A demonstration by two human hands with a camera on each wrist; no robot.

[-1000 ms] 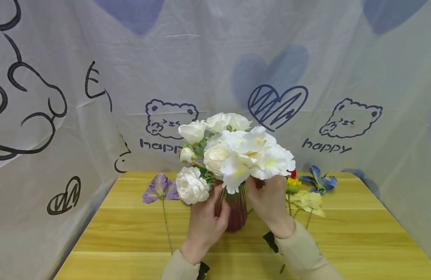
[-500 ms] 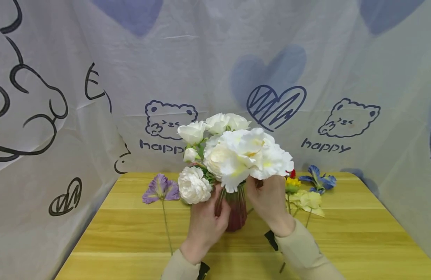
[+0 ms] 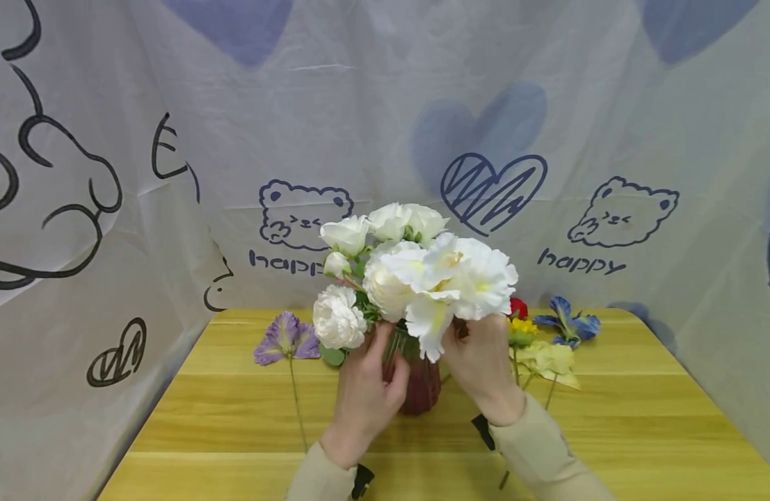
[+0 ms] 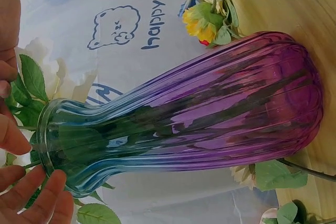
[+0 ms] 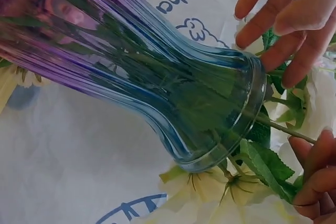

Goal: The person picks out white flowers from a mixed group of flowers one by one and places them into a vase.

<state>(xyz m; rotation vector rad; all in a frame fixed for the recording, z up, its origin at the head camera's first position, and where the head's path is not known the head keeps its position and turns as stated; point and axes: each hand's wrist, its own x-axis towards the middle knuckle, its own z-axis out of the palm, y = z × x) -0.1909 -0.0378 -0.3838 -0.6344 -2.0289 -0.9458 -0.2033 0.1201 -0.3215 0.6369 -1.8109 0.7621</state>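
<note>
A ribbed glass vase [image 4: 220, 103], blue at the neck and pink-purple below, stands on the table with leafy stems inside. White blooms fill its mouth, among them a round ruffled flower [image 3: 339, 316] and roses [image 3: 387, 221]. At the right of the bunch, my right hand [image 3: 481, 365] pinches the thin stem [image 5: 289, 129] of a white flower; large iris-like white petals [image 3: 478, 275] spread above that hand. My left hand [image 3: 362, 400] is at the vase's neck, its fingers [image 4: 55, 184] mostly straight and fingertips right at the glass rim.
A purple flower [image 3: 286, 339] lies on the wooden table [image 3: 234, 417] at the left. To the right lie blue [image 3: 567, 321], pale yellow [image 3: 550, 360], yellow-orange [image 3: 521, 328] and red [image 3: 517, 308] flowers. A printed cloth [image 3: 372, 125] hangs behind.
The large white petals have turned and drooped slightly, and the round white flower has shifted a little left and up. My left thumb and fingers have spread a bit. The red flower shows more.
</note>
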